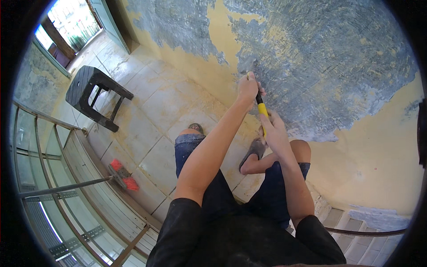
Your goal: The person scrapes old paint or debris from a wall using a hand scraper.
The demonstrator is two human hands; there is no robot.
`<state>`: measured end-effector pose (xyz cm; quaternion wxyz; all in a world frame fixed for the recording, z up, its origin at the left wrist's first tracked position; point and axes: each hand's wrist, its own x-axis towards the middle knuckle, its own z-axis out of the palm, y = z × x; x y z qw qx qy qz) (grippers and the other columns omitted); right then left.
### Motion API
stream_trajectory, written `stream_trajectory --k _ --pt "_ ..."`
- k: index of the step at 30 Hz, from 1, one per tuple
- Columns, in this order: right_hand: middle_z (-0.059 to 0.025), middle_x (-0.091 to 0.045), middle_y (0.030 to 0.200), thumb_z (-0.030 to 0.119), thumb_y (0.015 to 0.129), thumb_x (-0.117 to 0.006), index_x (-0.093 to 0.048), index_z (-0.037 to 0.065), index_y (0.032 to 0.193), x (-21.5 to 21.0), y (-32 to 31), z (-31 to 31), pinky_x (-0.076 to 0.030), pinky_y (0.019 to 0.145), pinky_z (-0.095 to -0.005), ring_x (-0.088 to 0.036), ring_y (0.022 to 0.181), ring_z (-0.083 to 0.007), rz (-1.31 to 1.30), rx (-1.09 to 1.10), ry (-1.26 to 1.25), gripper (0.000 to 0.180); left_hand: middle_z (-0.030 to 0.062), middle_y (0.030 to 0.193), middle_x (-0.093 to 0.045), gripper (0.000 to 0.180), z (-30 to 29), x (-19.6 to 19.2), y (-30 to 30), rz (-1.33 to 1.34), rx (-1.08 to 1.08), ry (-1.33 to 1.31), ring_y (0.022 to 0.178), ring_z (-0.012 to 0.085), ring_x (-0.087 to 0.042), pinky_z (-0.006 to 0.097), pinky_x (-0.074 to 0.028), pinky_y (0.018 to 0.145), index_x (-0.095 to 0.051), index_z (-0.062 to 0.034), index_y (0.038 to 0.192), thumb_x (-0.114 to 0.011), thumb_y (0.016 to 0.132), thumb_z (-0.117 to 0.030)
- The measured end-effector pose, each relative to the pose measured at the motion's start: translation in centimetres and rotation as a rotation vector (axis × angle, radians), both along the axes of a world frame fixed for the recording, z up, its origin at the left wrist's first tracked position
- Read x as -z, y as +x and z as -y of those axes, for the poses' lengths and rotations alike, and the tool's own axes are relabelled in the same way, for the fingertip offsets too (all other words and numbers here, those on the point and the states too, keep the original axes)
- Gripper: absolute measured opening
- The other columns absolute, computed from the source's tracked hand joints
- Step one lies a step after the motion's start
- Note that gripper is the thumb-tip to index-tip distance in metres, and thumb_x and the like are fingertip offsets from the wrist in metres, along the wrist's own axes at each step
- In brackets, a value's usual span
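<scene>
I hold a tool with a yellow and black handle against a wall whose yellow paint is scraped away to grey-blue patches. My left hand grips the upper end of the tool, close to the wall. My right hand is wrapped around the yellow lower part of the handle. The tool's working end is hidden behind my left hand. I am squatting, with both knees and sandalled feet visible below my arms.
A dark plastic stool stands on the tiled floor at the left. A broom with red bristles leans by a metal railing. A doorway opens at the upper left. Stairs descend at the lower right.
</scene>
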<state>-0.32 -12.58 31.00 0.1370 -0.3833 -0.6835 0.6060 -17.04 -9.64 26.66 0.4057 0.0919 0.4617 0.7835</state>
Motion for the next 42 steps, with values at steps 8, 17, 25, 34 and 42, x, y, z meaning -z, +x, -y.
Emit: stream_trajectory --k 8,17,25,34,42 --pt "-0.0061 -0.057 0.078 0.015 0.099 -0.049 -0.043 0.002 0.134 1.0 -2.8 -0.2 -0.038 0.038 -0.0247 -0.051 0.045 -0.0096 -0.011 0.009 0.066 0.038 0.0095 0.062 -0.052 0.040 -3.2 2.2 -1.3 -0.073 -0.140 -0.262 0.044 0.0213 -0.054 0.034 -0.047 0.042 -0.051 0.0004 0.091 -0.031 0.103 -0.032" --pt "-0.0256 -0.065 0.093 0.013 0.092 -0.050 -0.041 0.007 0.144 3.6 -4.5 0.6 -0.048 0.077 -0.0399 -0.065 0.082 -0.0351 0.029 0.022 0.530 0.053 0.0160 0.058 -0.057 0.047 -3.0 4.5 -3.0 -0.211 0.002 -0.412 0.044 0.0275 -0.057 0.038 -0.048 0.043 -0.056 0.0052 0.091 -0.029 0.102 -0.032" --pt "-0.0267 -0.063 0.078 0.011 0.092 -0.050 -0.039 0.009 0.146 2.1 -6.1 1.8 -0.048 0.067 -0.0434 -0.064 0.070 -0.0374 0.015 0.078 0.446 0.055 0.0179 0.061 -0.058 0.048 -3.4 5.8 -4.3 -0.156 -0.001 -0.415 0.047 0.0297 -0.061 0.041 -0.048 0.044 -0.057 0.0061 0.090 -0.030 0.102 -0.031" --pt "-0.0285 -0.060 0.072 0.010 0.091 -0.050 -0.043 -0.005 0.139 2.4 -7.2 2.0 -0.047 0.061 -0.0421 -0.063 0.064 -0.0367 0.161 0.055 0.356 0.050 0.0238 0.073 -0.064 0.048 -2.8 4.5 -4.7 -0.245 0.075 -0.583 0.058 0.0356 -0.065 0.042 -0.051 0.053 -0.059 0.0092 0.100 -0.030 0.102 -0.029" --pt "-0.0216 -0.059 0.067 0.010 0.092 -0.049 -0.042 -0.001 0.141 2.0 -7.6 1.7 -0.046 0.059 -0.0369 -0.058 0.058 -0.0261 0.098 0.080 0.300 0.050 0.0223 0.074 -0.064 0.050 -3.0 4.3 -5.1 -0.286 0.087 -0.585 0.056 0.0346 -0.064 0.041 -0.053 0.054 -0.059 0.0099 0.091 -0.031 0.102 -0.029"
